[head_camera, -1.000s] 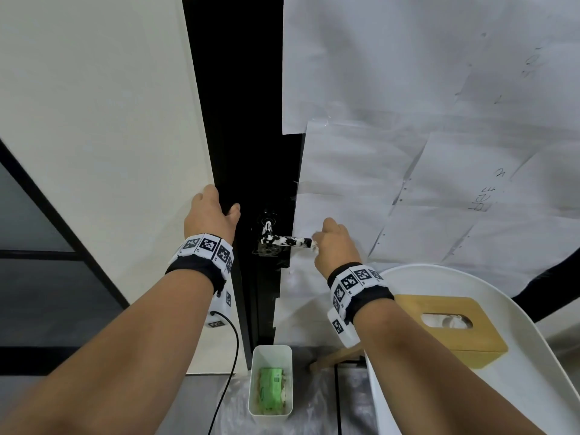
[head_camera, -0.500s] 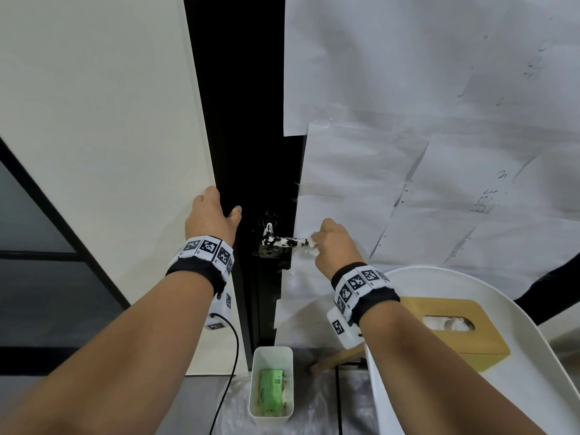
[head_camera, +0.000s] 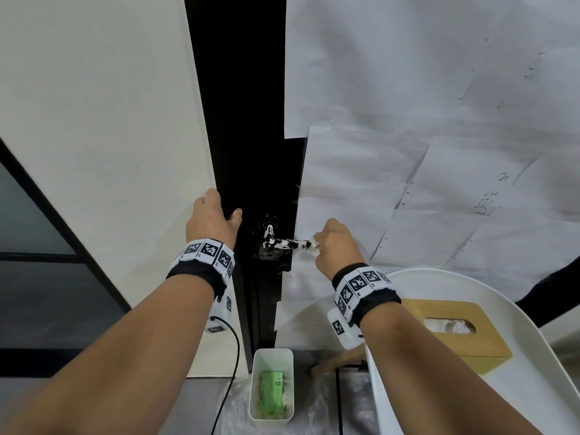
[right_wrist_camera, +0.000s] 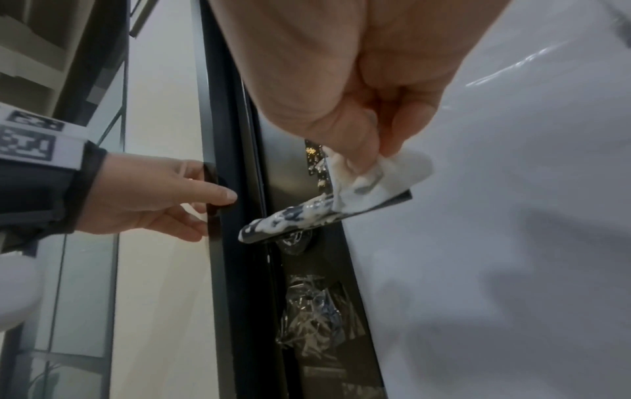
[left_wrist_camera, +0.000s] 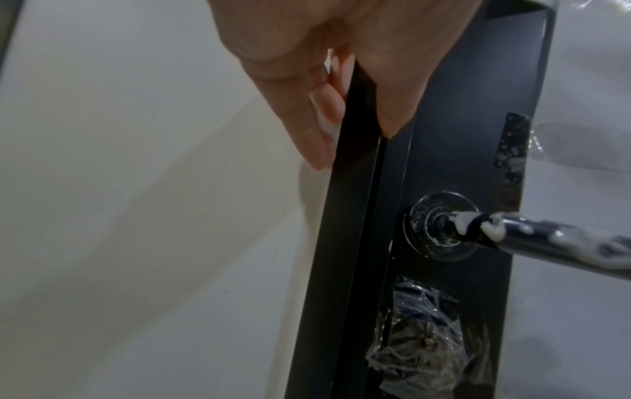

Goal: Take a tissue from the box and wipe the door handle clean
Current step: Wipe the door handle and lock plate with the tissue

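A black lever door handle, smeared with white paste, sticks out from a black door edge. My right hand pinches a crumpled white tissue against the handle's outer end. My left hand grips the door edge left of the handle, thumb on the front face, fingers behind. A wooden tissue box sits on a white round table at lower right.
White paper sheets cover the door to the right of the handle. A white bin holding a green packet stands on the floor below. A cream wall panel fills the left side, and a cable hangs from my left wrist.
My right hand with the tissue stays at the handle's outer end, shifting only slightly. The left hand keeps its hold on the door edge.
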A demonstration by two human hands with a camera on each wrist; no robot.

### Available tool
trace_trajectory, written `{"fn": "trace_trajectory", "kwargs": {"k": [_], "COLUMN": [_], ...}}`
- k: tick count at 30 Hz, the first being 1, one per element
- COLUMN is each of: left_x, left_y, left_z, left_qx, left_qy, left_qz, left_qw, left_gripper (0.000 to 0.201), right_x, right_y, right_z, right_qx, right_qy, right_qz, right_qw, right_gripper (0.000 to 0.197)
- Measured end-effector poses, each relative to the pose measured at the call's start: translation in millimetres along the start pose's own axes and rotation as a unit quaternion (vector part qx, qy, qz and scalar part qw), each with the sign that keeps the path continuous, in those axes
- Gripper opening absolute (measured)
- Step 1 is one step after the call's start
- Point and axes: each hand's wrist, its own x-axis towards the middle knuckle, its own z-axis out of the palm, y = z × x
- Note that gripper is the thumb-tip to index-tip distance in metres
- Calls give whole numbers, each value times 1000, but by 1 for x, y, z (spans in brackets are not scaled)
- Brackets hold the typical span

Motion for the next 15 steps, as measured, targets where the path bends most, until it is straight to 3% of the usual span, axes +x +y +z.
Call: {"fn": "trace_trajectory", "kwargs": {"k": [6, 11, 15], "left_x": [0, 0, 1], "left_y": [0, -1, -1], "left_z": [1, 1, 0], "left_qx": [5, 4, 0], "left_qy": [-1, -2, -3], "left_qz": [-2, -3, 0], "left_qw": [1000, 1000, 1000], "left_gripper": [33, 33, 33], "right_x": [-1, -1, 4], "right_y": [1, -11, -7], "right_z": [8, 9, 3], "right_qx": [-9, -5, 51], "right_qy": [28, -6, -27], "right_qz": [23, -17, -31], "right_qw": [999, 1000, 998], "right_gripper": [25, 32, 27]}}
